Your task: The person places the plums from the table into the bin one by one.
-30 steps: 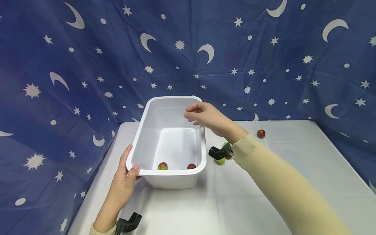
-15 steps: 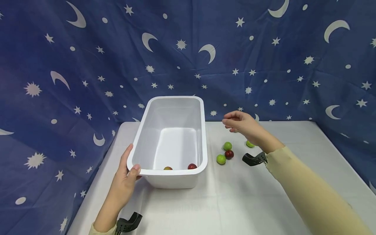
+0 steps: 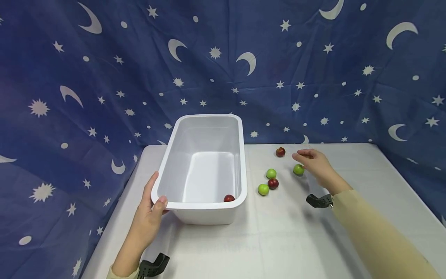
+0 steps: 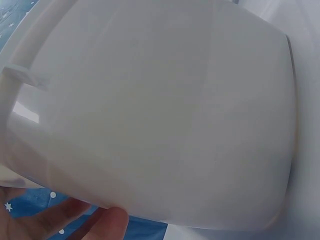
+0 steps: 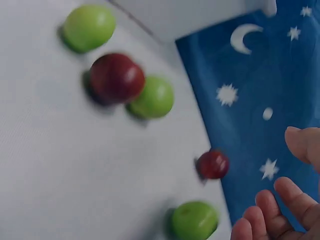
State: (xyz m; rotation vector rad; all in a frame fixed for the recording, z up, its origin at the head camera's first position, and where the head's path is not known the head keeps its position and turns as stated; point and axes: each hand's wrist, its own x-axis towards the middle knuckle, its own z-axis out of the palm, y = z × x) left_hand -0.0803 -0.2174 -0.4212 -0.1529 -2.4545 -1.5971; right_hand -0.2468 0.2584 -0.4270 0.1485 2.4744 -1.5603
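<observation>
Movement first: the right hand [image 3: 315, 164], over the tub [image 3: 167, 162] a second ago, now hovers with fingers loosely spread beside a green fruit [image 3: 298, 169], likely picking next. Left hand [image 3: 151, 215] grips the tub's near corner. One red fruit [image 3: 229, 198] shows inside.

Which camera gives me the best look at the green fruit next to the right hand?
The right wrist view: the green fruit fills the lower frame, large, just beside the fingertips of the right hand. The head view shows it small, partly behind that hand. The left wrist view shows only the white tub.
</observation>
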